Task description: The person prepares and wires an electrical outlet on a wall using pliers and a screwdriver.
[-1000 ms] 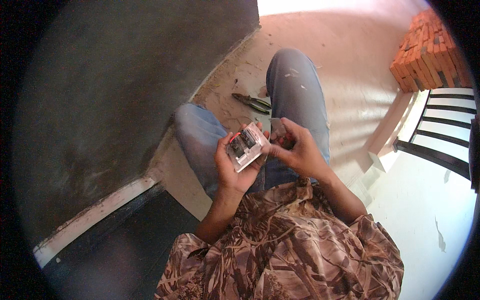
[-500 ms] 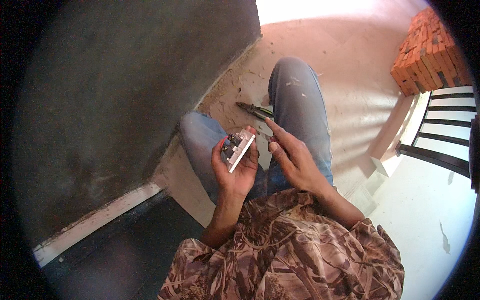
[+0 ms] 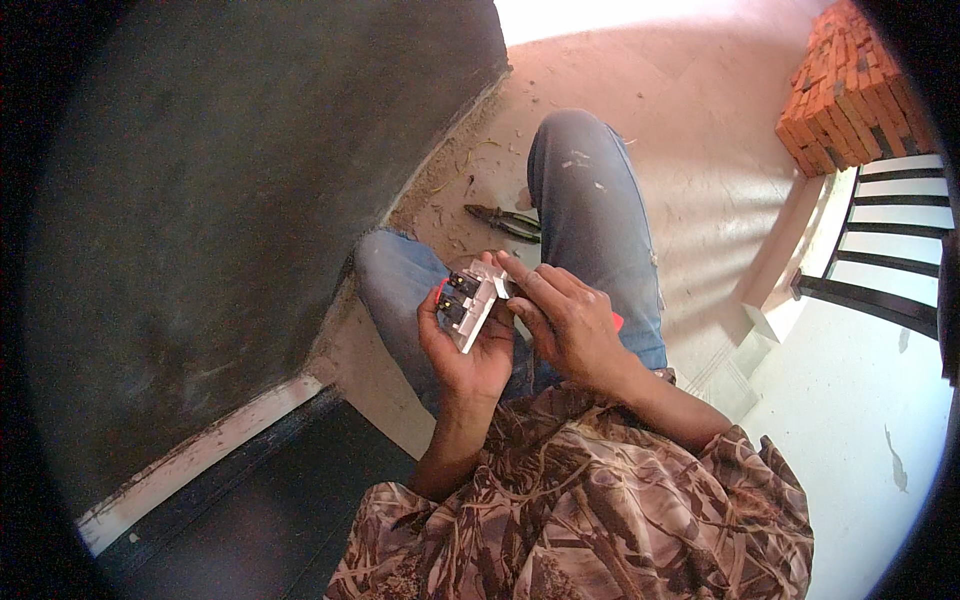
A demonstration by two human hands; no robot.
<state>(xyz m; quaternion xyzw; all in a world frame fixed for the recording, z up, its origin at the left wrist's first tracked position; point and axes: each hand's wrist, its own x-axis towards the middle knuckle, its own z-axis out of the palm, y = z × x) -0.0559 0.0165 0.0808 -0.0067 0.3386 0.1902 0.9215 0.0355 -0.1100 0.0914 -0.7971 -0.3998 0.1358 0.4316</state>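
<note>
My left hand (image 3: 458, 362) is wrapped round a white switch plate (image 3: 480, 318), held tilted, with black switch modules (image 3: 455, 304) and a short red wire (image 3: 440, 293) on its back. My right hand (image 3: 572, 325) has its fingers bent over the plate's upper right end, by a small curved white piece (image 3: 503, 286). A red object (image 3: 617, 322) pokes out beside that hand's knuckles; most of it is hidden, and I cannot tell what it is. Both hands are between my jeans-clad knees.
Pliers with green-and-black handles (image 3: 508, 224) lie on the dusty floor (image 3: 680, 130) between my legs. A dark wall (image 3: 210, 170) rises at the left. Stacked red bricks (image 3: 850, 110) and a black slatted railing (image 3: 870, 310) are at the right.
My right hand has moved left onto the plate from a little to its right, and the red piece now shows beside it. My left hand still holds the plate, shifted slightly down.
</note>
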